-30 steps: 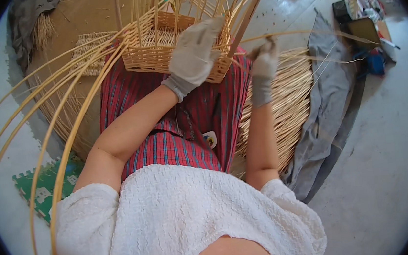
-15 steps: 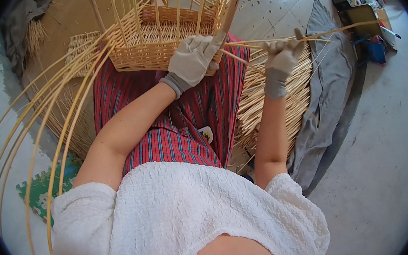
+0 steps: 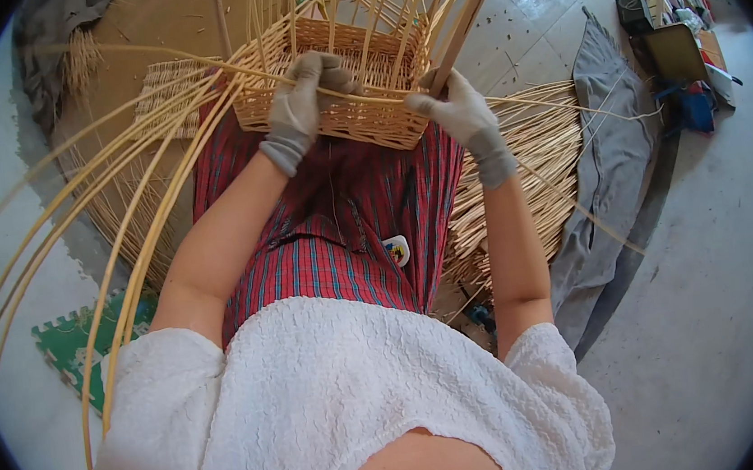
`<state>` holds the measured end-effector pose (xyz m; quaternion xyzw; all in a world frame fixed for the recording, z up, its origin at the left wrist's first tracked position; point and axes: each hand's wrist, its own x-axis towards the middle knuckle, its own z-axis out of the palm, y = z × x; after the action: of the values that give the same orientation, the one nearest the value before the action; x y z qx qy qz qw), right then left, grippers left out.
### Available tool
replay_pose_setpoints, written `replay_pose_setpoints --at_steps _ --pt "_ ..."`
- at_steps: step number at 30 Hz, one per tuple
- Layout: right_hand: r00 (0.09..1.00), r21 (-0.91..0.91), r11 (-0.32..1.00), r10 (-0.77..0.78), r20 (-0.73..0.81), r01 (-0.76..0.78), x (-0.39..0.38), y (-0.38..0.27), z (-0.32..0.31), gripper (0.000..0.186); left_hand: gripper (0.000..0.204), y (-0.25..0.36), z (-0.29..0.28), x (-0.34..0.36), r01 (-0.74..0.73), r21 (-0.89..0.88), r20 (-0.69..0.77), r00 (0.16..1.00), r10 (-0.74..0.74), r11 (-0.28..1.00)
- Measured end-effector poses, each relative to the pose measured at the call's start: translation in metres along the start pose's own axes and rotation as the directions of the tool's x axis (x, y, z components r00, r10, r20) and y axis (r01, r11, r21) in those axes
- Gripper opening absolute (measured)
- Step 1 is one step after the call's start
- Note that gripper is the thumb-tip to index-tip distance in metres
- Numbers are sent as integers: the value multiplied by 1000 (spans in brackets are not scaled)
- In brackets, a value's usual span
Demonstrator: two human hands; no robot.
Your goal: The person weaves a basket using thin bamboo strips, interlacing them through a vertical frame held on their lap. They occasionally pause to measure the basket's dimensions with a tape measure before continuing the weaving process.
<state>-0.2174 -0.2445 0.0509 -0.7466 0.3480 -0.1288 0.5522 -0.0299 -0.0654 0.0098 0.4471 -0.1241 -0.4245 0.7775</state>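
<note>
A half-woven wicker basket point(image 3: 329, 120) sits on my lap, with upright stakes rising from its rim. My left hand point(image 3: 298, 102), in a pale work glove with a grey cuff, is closed around a long willow rod point(image 3: 373, 100) at the near wall. That rod runs along the near side and sweeps out to the left. At the basket's right corner my right hand point(image 3: 467, 119), gloved alike, pinches the rod's other stretch between thumb and fingers. Beside that hand a flat wooden slat point(image 3: 469, 18) slants up. Several long rods point(image 3: 130, 168) fan out from the left corner.
A pile of peeled rods point(image 3: 524, 166) lies right of my lap beside a grey cloth point(image 3: 600, 159). To the left are a woven mat point(image 3: 168, 92) and a green foam mat point(image 3: 70, 350). Cluttered boxes point(image 3: 680, 43) stand at the far right.
My right hand has moved left from the outstretched rods to the basket's right corner. My left hand has shifted left along the near wall. The basket has tilted and moved slightly right.
</note>
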Motion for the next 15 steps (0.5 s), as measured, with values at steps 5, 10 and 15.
replay_pose_setpoints --at_steps 5,10,15 --pt "954 -545 836 -114 -278 -60 -15 -27 36 44 38 51 48 38 -376 453 285 920 268 808" --pt "788 -532 828 -206 -581 -176 -7 -10 66 30 57 36 160 105 -538 536 353 843 407 651" --pt "741 -473 877 -263 -619 -84 5 -3 71 19 69 -12 171 135 -353 297 546 825 145 887"
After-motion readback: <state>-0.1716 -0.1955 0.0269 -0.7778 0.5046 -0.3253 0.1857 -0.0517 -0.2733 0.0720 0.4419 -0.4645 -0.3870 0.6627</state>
